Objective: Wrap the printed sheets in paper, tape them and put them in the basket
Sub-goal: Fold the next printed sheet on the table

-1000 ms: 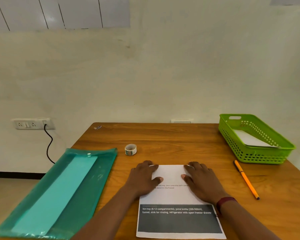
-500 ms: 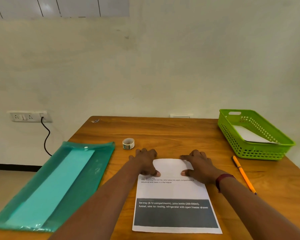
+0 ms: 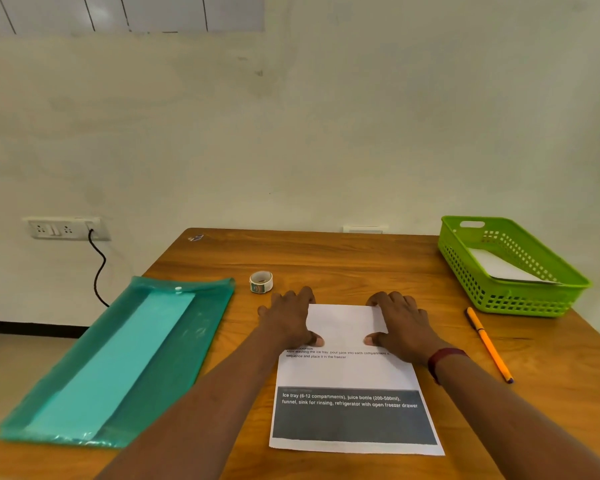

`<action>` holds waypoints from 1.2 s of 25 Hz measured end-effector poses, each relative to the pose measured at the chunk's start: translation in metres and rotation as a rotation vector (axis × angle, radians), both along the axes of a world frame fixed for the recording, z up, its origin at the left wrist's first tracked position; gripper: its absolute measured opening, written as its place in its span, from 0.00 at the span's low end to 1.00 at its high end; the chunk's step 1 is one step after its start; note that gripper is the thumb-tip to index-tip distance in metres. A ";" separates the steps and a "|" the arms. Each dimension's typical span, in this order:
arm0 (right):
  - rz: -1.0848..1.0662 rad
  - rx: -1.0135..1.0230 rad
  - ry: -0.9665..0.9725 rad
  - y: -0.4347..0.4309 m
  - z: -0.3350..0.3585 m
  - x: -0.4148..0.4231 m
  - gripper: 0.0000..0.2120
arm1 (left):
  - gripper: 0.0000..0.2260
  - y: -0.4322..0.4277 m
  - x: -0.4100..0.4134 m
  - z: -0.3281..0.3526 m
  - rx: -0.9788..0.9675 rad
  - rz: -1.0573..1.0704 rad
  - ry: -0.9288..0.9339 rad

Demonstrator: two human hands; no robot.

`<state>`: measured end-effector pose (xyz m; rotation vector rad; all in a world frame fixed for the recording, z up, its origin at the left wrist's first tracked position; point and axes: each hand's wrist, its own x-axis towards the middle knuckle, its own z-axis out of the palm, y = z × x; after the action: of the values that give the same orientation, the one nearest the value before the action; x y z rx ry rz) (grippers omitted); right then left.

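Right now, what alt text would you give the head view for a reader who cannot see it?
A person's left hand and right hand press flat on the far end of a printed sheet on a wooden table. A tape roll sits beyond, a teal folder lies left, and an orange pen and green basket holding white paper lie right.

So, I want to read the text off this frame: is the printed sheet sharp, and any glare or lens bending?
Head view: printed sheet sharp, white-on-dark lines readable, small black lines softer; light even, no glare on it; near edge of the green folder shines slightly; wall lines lean, wide-angle.
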<state>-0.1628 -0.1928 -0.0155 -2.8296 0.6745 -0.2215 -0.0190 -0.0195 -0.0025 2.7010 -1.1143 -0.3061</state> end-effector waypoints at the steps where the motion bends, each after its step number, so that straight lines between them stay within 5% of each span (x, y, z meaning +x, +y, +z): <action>1: 0.000 -0.014 -0.024 0.002 -0.001 -0.001 0.30 | 0.33 0.002 -0.002 -0.002 -0.031 0.004 -0.008; 10: -0.010 -0.153 -0.404 0.018 -0.011 -0.026 0.13 | 0.15 0.030 -0.015 -0.029 -0.549 0.024 -0.247; 15: 0.069 -0.115 -0.486 0.020 -0.009 -0.032 0.11 | 0.09 0.040 -0.016 -0.030 -0.676 -0.049 -0.353; 23: 0.100 -0.097 -0.239 0.033 -0.030 -0.044 0.07 | 0.08 0.049 -0.030 -0.044 -0.399 -0.130 -0.239; 30: 0.164 -0.170 0.182 0.046 -0.022 -0.039 0.42 | 0.28 0.047 -0.043 -0.036 0.042 -0.258 -0.194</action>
<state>-0.2015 -0.1472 -0.0379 -3.0761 0.4736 0.0073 -0.0619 0.0275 -0.0383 2.6679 -1.5324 -0.1070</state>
